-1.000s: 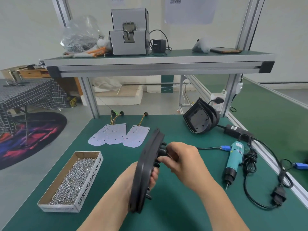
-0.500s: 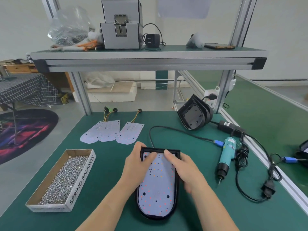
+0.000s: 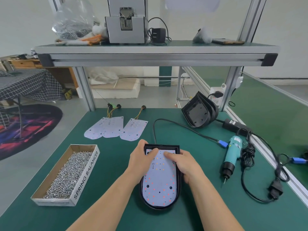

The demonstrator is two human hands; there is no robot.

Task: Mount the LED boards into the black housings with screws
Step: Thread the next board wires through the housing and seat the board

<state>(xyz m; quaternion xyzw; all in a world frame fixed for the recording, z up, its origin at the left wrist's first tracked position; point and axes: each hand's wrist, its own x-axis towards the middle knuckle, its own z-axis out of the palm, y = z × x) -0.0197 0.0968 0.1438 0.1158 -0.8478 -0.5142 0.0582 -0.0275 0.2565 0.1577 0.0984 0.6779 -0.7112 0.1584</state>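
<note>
A black housing [image 3: 178,196] lies flat on the green mat in front of me, with a white LED board [image 3: 160,184] seated inside it. My left hand [image 3: 141,160] rests on the housing's left upper edge, its fingertips pressing the board's top. My right hand [image 3: 184,162] lies on the right edge, fingers pressing the board too. Three spare LED boards [image 3: 115,128] with wire tails lie further back. A stack of black housings [image 3: 199,112] leans at the back right. A cardboard box of screws [image 3: 70,174] sits to the left. A teal electric screwdriver [image 3: 231,154] lies to the right.
The screwdriver's black cables and plug [image 3: 275,190] sprawl along the right edge, with a power adapter [image 3: 233,125] behind. A black cable [image 3: 175,124] runs from the housing's top toward a blue connector [image 3: 223,144]. A shelf [image 3: 156,52] overhangs the bench's back, carrying a grey screw feeder [image 3: 126,25].
One second ago I held the housing upright on edge in both hands. It now lies flat with the board facing up, and both hands press on the board's top.
</note>
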